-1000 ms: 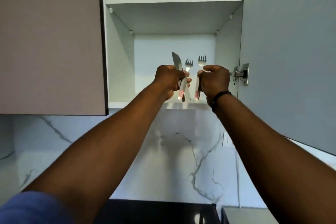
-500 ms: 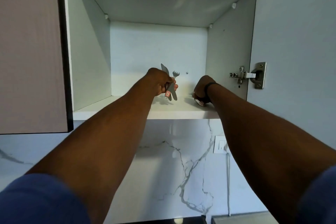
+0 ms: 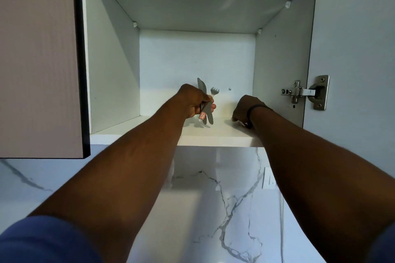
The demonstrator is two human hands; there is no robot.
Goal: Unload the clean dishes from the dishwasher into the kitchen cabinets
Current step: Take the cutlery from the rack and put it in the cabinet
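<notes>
left hand (image 3: 193, 100): fist wrapped around a table knife (image 3: 202, 87) and a small fork (image 3: 214, 92), both upright, handle ends just above the shelf (image 3: 213, 140)
knife: red-and-white sticker on the handle
right hand (image 3: 243, 108): knuckles up, down on the shelf near its right edge, something small under the fingers, honestly can't tell what or how tight
cabinet: door (image 3: 352, 49) swung open on the right, metal hinge (image 3: 305, 92) showing
below: marble backsplash (image 3: 213, 198)
</notes>
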